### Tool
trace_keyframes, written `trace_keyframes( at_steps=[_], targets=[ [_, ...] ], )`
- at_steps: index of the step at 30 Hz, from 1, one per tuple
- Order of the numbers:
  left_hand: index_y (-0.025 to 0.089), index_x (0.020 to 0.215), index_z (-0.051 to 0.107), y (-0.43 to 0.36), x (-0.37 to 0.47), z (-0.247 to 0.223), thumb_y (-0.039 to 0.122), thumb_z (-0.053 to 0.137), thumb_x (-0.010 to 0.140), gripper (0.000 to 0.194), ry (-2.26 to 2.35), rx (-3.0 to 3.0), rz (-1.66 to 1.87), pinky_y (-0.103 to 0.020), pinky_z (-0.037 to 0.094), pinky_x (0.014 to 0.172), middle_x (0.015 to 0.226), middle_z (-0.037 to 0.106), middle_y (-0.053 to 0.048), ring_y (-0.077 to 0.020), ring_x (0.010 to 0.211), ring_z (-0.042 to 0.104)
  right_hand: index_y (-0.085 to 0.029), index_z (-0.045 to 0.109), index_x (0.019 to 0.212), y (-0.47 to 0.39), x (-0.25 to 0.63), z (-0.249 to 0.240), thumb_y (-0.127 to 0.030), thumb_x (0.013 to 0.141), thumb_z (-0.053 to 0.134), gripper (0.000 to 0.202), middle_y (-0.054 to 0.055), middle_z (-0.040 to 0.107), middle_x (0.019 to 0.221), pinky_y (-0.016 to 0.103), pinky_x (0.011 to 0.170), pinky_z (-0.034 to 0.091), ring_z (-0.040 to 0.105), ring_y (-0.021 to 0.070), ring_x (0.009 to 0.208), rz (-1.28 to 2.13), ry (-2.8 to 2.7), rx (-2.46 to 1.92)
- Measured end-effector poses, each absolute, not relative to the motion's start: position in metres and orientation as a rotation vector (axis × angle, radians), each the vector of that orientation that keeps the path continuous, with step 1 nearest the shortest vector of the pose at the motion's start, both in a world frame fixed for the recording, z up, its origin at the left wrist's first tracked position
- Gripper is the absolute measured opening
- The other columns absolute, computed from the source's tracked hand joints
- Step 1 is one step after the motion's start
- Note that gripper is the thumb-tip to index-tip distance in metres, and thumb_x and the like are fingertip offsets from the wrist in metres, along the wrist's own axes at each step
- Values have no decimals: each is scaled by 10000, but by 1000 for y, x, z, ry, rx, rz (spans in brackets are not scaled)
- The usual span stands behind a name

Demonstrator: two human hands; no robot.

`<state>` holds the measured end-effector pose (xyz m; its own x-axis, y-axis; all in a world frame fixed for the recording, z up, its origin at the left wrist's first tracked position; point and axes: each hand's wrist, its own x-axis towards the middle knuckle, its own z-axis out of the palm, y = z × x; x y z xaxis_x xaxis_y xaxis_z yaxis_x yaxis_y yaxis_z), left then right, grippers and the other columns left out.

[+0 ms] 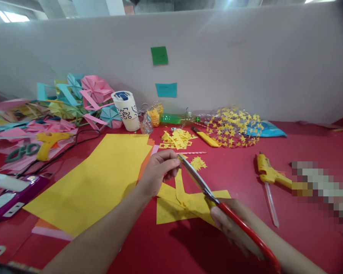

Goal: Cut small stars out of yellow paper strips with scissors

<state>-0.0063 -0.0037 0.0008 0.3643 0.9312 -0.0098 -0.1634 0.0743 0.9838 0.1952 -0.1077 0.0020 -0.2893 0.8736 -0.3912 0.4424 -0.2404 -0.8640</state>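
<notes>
My left hand (163, 169) is closed in a pinch at the tips of the scissors, with a small bit of yellow paper (185, 156) showing at the fingertips. My right hand (231, 224) is wrapped round the red-handled scissors (198, 179), whose long blades point up and left towards my left fingers. The blades look nearly closed. Below the hands, cut pieces of yellow paper (171, 211) overlap on the red table (148, 251). Just beyond the blades lies a little pile of yellow paper stars (198, 163), near a striped pencil (196, 153).
Large yellow sheets (103, 179) lie at left. Beyond are star-punched scraps (177, 139), a yellow box cutter (208, 137), a star-covered clear bottle (234, 127) and a white cup (126, 112). Yellow glue guns (267, 171) rest on both sides. Folded paper flowers (95, 89) crowd the left.
</notes>
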Motion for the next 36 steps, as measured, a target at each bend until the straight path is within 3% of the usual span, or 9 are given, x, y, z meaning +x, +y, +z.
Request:
trace_keyframes(
  at_steps=[11, 18, 23, 26, 30, 36],
  targets=[
    [165, 618, 525, 2, -9, -4, 251, 608, 726, 162, 842, 1210, 979, -168, 228, 384, 498, 518, 44, -44, 404, 399, -222, 351, 552, -105, 194, -6, -647, 758, 567, 519, -61, 348, 444, 228, 376, 246, 330, 80, 367, 1584, -1473, -1541],
    [179, 658, 516, 10, -8, -8, 323, 538, 791, 198, 931, 1358, 820, -191, 211, 399, 503, 470, 50, -62, 416, 359, -228, 421, 652, -100, 205, -18, -699, 825, 423, 501, -106, 324, 351, 227, 368, 339, 316, 77, 260, 1549, -1231, -1453],
    [191, 654, 456, 13, 4, -16, 337, 436, 852, 247, 1002, 1927, 564, -234, 304, 519, 594, 458, 28, -110, 541, 417, -208, 442, 682, -89, 215, -22, -598, 899, 428, 447, -116, 346, 350, 184, 369, 331, 320, 53, 256, 1425, -1113, -1300],
    [194, 692, 503, 15, 14, -19, 320, 386, 880, 255, 1021, 2326, 367, -270, 331, 580, 655, 502, -5, -153, 628, 468, -203, 458, 696, -86, 217, -21, -583, 906, 425, 436, -114, 361, 345, 182, 353, 317, 334, 59, 250, 1390, -1116, -1308],
    [172, 806, 595, 21, 32, -21, 278, 381, 884, 251, 1019, 2625, 195, -317, 396, 708, 831, 586, -84, -210, 784, 539, -206, 442, 654, -87, 213, -18, -617, 865, 443, 463, -116, 357, 328, 178, 340, 329, 338, 60, 244, 1367, -1141, -1375],
    [171, 811, 595, 32, 51, -27, 254, 478, 836, 146, 1076, 2690, 222, -342, 411, 757, 839, 583, -94, -228, 825, 534, -207, 446, 614, -88, 208, -15, -617, 784, 540, 454, -113, 367, 307, 182, 310, 316, 337, 62, 234, 1346, -1160, -1472]
  ],
)
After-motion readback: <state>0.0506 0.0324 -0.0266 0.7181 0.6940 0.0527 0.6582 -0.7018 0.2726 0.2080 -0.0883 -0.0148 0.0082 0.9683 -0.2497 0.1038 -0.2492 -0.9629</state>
